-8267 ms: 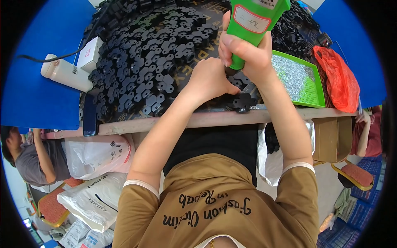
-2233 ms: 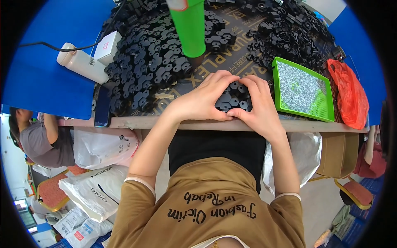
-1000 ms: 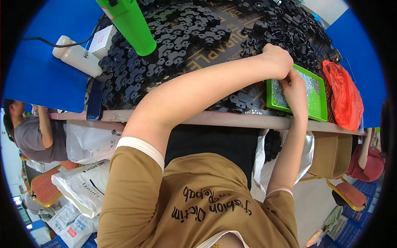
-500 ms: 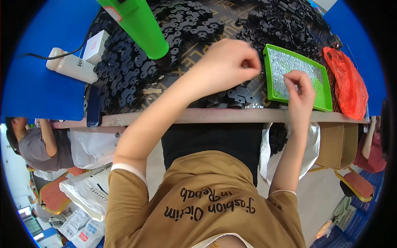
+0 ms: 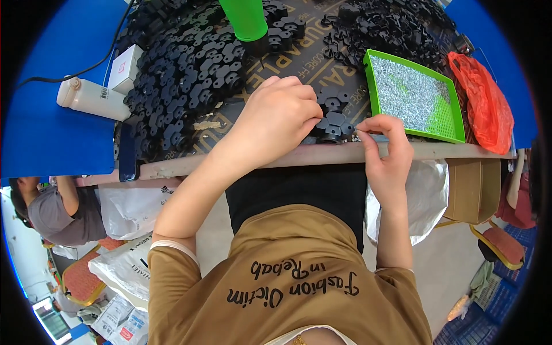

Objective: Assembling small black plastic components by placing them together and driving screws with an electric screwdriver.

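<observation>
A black plastic part (image 5: 336, 123) with screw holes and a many-sided outline lies near the table's front edge, between my hands. My left hand (image 5: 282, 118) is closed, its fingertips at the part's left side; what they hold, if anything, is hidden. On the other side my right hand (image 5: 389, 150) pinches thumb and forefinger together at the part's right edge, around something too small to name. Another black part (image 5: 333, 96) sits just behind. Farther off, a green cylindrical tool (image 5: 244, 22) with a dark lower end stands or hangs upright above the table.
A green tray (image 5: 375, 95) of small silvery metal pieces sits at the right, beside a red plastic bag (image 5: 482, 103). Many black parts (image 5: 190, 80) cover the left and back. A white bottle (image 5: 95, 99) and small box (image 5: 125, 69) stand far left. Another person (image 5: 54, 210) sits at left.
My right hand has come from over the tray leftward to the black part. My left hand has moved down and left to the part's other side. The green tool has shifted farther back and right.
</observation>
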The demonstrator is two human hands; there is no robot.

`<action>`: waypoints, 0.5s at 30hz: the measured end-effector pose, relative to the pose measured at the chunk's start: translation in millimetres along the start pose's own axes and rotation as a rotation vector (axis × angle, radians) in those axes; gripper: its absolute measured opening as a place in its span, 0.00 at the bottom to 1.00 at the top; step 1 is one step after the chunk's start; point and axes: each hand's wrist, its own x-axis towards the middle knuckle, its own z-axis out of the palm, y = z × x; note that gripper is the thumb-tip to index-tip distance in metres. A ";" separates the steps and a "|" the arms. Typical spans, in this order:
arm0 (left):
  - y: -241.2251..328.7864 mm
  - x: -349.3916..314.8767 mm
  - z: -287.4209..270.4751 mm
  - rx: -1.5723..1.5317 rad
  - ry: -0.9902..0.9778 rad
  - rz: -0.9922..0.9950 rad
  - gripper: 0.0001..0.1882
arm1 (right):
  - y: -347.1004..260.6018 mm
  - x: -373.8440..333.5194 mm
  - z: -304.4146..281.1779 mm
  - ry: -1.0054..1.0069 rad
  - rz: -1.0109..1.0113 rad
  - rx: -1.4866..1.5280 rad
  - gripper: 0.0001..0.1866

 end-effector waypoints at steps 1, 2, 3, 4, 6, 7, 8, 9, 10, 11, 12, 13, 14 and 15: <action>1.1 0.1 -0.8 0.047 -0.001 0.021 0.04 | 1.4 0.5 0.8 0.000 0.001 -0.001 0.10; 2.3 -0.1 -1.8 0.046 -0.002 0.021 0.04 | 3.5 1.4 1.9 -0.009 -0.071 -0.056 0.11; 3.7 0.8 -3.0 0.123 -0.033 0.068 0.04 | 4.7 3.0 1.7 -0.016 -0.143 -0.115 0.11; 5.0 1.5 -3.9 0.201 -0.065 0.115 0.03 | 4.8 4.4 1.2 -0.014 -0.142 -0.117 0.11; 7.2 1.0 -5.1 0.219 -0.084 0.130 0.04 | 5.0 6.7 1.4 -0.028 -0.205 -0.219 0.11; 7.9 0.1 -5.4 0.237 -0.104 0.142 0.04 | 5.3 7.5 2.1 -0.028 -0.206 -0.217 0.11; 8.1 -1.0 -5.5 0.238 -0.104 0.141 0.04 | 5.5 8.3 2.8 -0.040 -0.245 -0.270 0.11; 8.2 -1.7 -5.1 0.237 -0.103 0.145 0.04 | 5.5 8.9 2.8 -0.051 -0.283 -0.325 0.12; 8.5 -2.5 -4.8 0.236 -0.101 0.149 0.05 | 5.1 10.3 2.5 -0.050 -0.283 -0.327 0.12; 9.4 -3.6 -4.8 0.236 -0.101 0.152 0.05 | 4.4 12.3 2.0 -0.055 -0.336 -0.376 0.12; 10.7 -5.1 -4.9 0.236 -0.100 0.140 0.05 | 3.9 13.9 1.5 -0.060 -0.389 -0.425 0.13; 11.5 -6.1 -4.9 0.237 -0.098 0.128 0.05 | 3.9 15.0 0.8 -0.058 -0.389 -0.425 0.13; 11.6 -6.6 -4.6 0.237 -0.098 0.130 0.05 | 3.9 16.0 0.1 -0.079 -0.440 -0.442 0.14; 11.7 -7.2 -4.6 0.223 -0.093 0.123 0.06 | 3.3 17.1 -0.7 -0.100 -0.492 -0.458 0.15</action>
